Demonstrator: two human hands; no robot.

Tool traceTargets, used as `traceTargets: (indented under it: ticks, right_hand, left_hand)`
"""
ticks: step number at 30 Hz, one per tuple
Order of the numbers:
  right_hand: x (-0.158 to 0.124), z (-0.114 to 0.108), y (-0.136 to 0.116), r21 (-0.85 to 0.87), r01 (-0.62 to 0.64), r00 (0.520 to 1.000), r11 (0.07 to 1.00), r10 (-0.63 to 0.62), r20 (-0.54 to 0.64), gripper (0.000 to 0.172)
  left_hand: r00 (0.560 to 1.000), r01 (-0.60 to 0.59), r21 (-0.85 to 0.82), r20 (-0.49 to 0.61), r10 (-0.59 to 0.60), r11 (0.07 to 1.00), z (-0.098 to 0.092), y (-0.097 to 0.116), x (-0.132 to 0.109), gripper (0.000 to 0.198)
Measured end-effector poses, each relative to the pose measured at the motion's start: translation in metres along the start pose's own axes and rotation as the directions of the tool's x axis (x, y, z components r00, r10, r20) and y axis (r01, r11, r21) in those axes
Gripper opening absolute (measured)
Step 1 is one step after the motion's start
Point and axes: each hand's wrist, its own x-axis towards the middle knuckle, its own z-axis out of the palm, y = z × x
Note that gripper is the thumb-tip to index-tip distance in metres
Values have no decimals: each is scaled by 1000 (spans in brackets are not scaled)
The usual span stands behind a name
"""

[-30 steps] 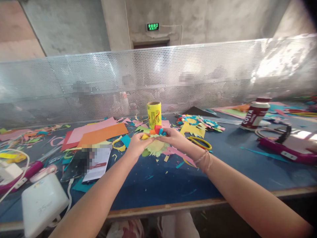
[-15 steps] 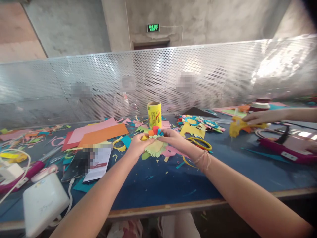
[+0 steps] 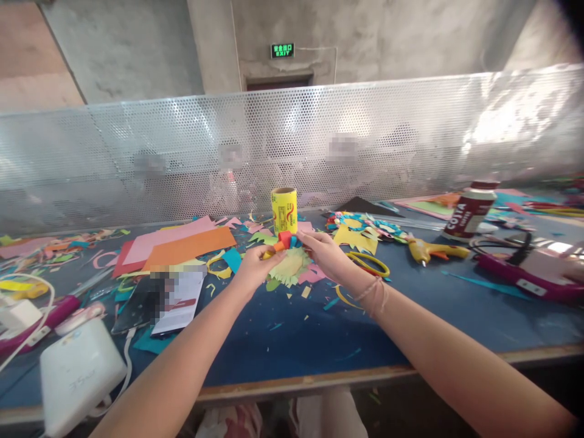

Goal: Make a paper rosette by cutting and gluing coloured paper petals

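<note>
A small paper piece with curled loops in orange, red, blue and yellow (image 3: 283, 238) is held between my two hands, low over the table. My left hand (image 3: 258, 264) is closed on its yellow and orange end. At its blue end, the fingertips of my right hand (image 3: 323, 248) are pinched. Just below lies a pale green fringed paper flower (image 3: 291, 267), resting on pink and green scraps. Behind the hands stands a yellow cardboard tube (image 3: 284, 210) with printed writing. Yellow-handled scissors (image 3: 370, 263) lie right of my right wrist.
A yellow glue gun (image 3: 435, 250) and a brown labelled bottle (image 3: 472, 211) are at the right. Orange paper sheets (image 3: 191, 248), phones (image 3: 179, 302) and a white charger block (image 3: 82, 371) occupy the left. A perforated metal screen (image 3: 182, 158) runs along the back.
Another person's hand at the right has let go of the glue gun and left the view, uncovering the bottle. My hands have shifted slightly, showing more of the coloured loops.
</note>
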Motion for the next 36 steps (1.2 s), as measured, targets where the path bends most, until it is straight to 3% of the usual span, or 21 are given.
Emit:
traceTargets:
  ticks: [9,16,22,29,36]
  right_hand:
    - [0,-2,1,-25,38,999,999,-37,34,36]
    - [-1,0,-3,-11,126,973,992,-121,197,40]
    - [1,1,1,-153,136,982,979,-112,153,40]
    - [-1,2,-4,-64,53,989,997,-43,140,37]
    - [-2,7,-4,58,36,989,998,-44,142,30]
  left_hand:
    - [1000,-5,0,-16,5,1000,-1,0,0,48]
    - [999,-35,-2,-19,35,999,-1,1,0,45]
    - [998,-53,27,-24,53,998,-1,0,1,40]
    - [1000,-21,-65,9,21,998,-2,4,1,39]
    - [997,-76,1,-10,77,997,-5,5,1,33]
